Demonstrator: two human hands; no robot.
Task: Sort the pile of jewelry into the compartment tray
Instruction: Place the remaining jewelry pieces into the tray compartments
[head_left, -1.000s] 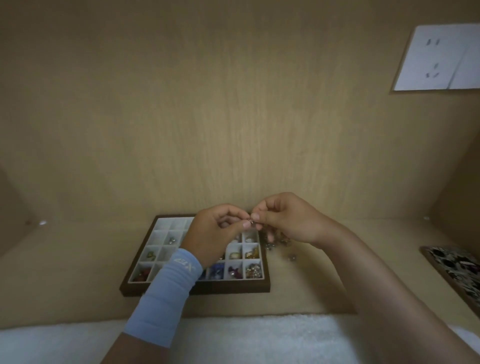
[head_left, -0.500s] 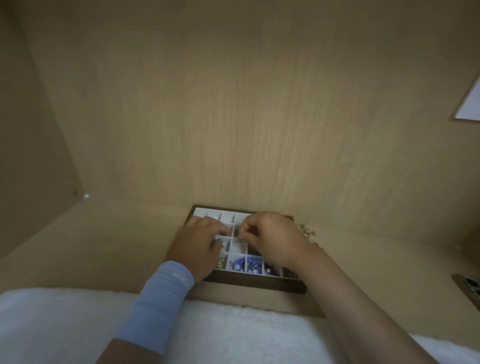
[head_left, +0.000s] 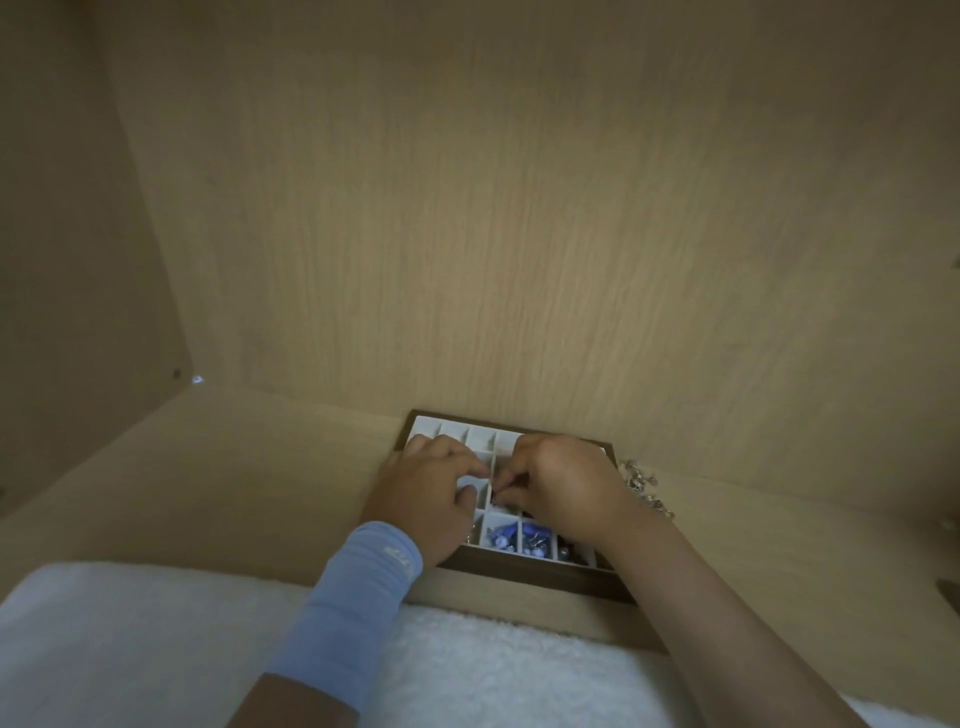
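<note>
Mid-placement: my right hand (head_left: 566, 493) pinches a small piece (head_left: 497, 497) over the tray's (head_left: 524, 574) middle. Can't tell what my left hand (head_left: 431, 493) grips. Next: release, reach for the pile (head_left: 644, 488).

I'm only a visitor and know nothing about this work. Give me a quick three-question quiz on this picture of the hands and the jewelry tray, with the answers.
1. True or false: the loose jewelry pile lies to the left of the compartment tray.
2. The left hand and the right hand are both: A) over the tray, B) over the pile, C) lifting the tray.
3. Fill in: the light blue sleeve is on the ___ arm.
Key: 1 false, the pile lies to the tray's right. 2 A. 3 left.
</note>
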